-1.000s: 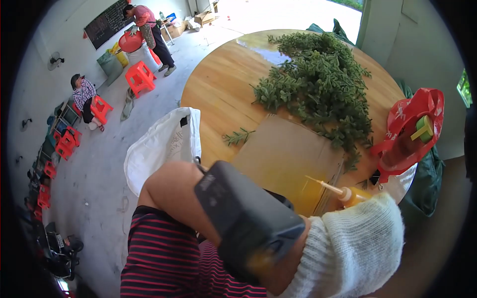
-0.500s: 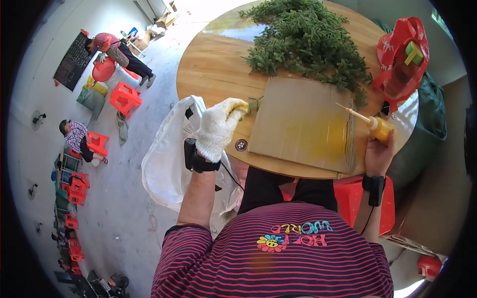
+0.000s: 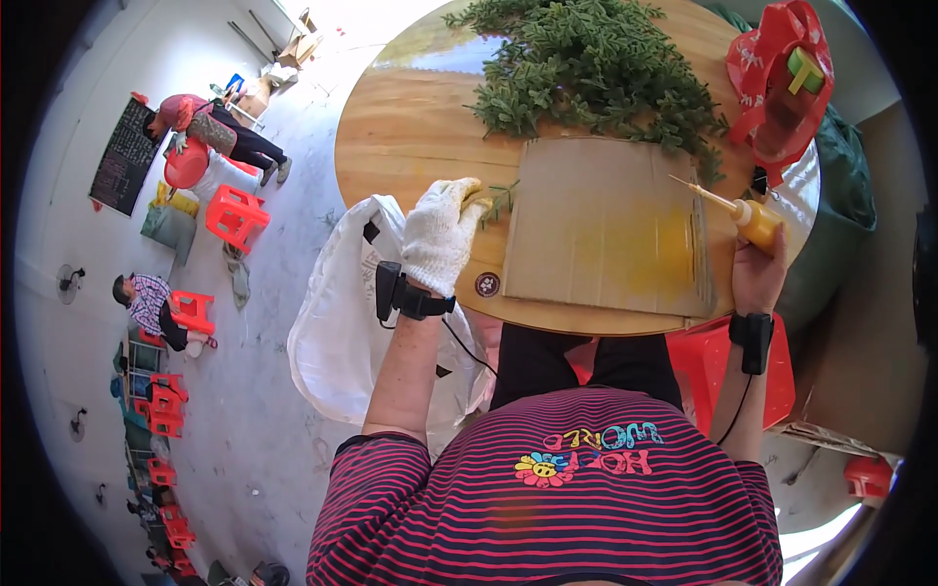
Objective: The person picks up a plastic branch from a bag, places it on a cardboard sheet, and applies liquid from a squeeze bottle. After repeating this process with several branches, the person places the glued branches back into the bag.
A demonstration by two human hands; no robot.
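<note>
My left hand [image 3: 440, 234], in a white knitted glove stained yellow at the fingertips, pinches a small green artificial sprig [image 3: 503, 198] beside the cardboard's left edge. My bare right hand [image 3: 760, 276] is wrapped round a squeeze bottle of yellow liquid [image 3: 756, 223], its long thin nozzle tilted up and to the left over the cardboard. Between the hands lies a flat cardboard sheet [image 3: 576, 215], smeared yellow on its right part. Beyond it is a heap of green artificial sprigs [image 3: 596, 78].
The round wooden table [image 3: 410, 127] carries a red plastic bag [image 3: 782, 107] at the right. A large white sack [image 3: 332, 322] hangs open at the table's left. Red stools [image 3: 236, 217] and other people [image 3: 151, 298] are across the floor to the left. Green sacking [image 3: 845, 195] stands at the right.
My left hand has shifted slightly right, its fingers now less curled, with the sprig showing more at their tips. My right hand still holds the bottle. The whole view has shifted slightly.
</note>
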